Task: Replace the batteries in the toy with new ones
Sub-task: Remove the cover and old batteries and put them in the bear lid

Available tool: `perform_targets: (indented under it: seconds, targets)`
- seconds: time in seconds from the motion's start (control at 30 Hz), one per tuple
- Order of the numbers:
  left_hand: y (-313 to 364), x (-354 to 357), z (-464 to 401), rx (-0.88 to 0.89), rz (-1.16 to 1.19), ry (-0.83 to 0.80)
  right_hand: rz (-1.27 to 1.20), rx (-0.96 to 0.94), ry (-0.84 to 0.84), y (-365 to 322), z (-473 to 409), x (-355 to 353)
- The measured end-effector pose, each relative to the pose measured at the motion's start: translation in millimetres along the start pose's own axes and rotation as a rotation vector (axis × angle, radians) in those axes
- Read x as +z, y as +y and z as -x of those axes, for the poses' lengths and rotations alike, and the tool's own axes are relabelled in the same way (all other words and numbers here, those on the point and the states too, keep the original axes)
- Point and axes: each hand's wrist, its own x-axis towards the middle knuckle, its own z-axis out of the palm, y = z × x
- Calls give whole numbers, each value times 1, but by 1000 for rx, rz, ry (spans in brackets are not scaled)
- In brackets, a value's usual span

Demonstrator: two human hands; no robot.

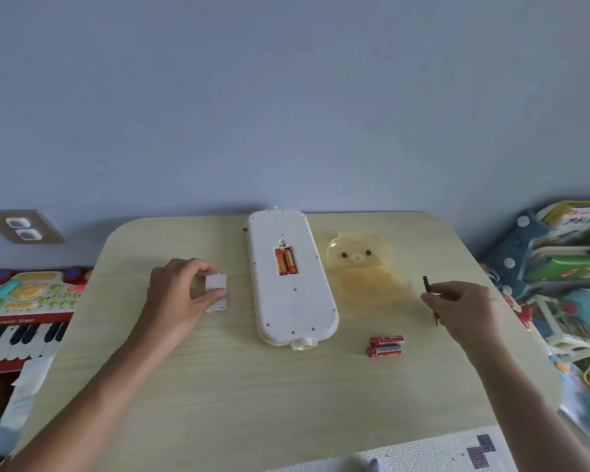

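Note:
A long white toy (pixel 292 301) lies face down in the middle of the table. Its battery bay is uncovered and holds two orange batteries (pixel 286 261) side by side. My left hand (pixel 181 294) is to the toy's left, thumb and fingers pinching the small white battery cover (pixel 216 292) just above the tabletop. My right hand (pixel 464 310) is to the toy's right, gripping a thin dark screwdriver (pixel 429 294) that points up and away. Two red batteries (pixel 385 345) lie together on the table between the toy's near end and my right hand.
A translucent yellow bear-shaped tray (pixel 372 287) lies right of the toy. The pale wooden table (pixel 218 386) has a toy keyboard (pixel 21 321) off its left edge, toy clutter (pixel 566 284) off its right, and a white mat (pixel 440 454) at the near edge.

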Motion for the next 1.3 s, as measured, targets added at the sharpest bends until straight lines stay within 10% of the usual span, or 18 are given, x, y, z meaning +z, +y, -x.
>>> perform_targets:
  seconds: [0.37, 0.67, 1.3]
  targets:
    - [33, 1, -7, 92, 43, 64, 224, -91, 57, 3, 7, 4]
    - [87, 27, -37, 150, -18, -161, 121, -934, -183, -105, 15, 68]
    - [80, 43, -48, 142, -34, -143, 390, -1390, -158, -120, 5, 101]
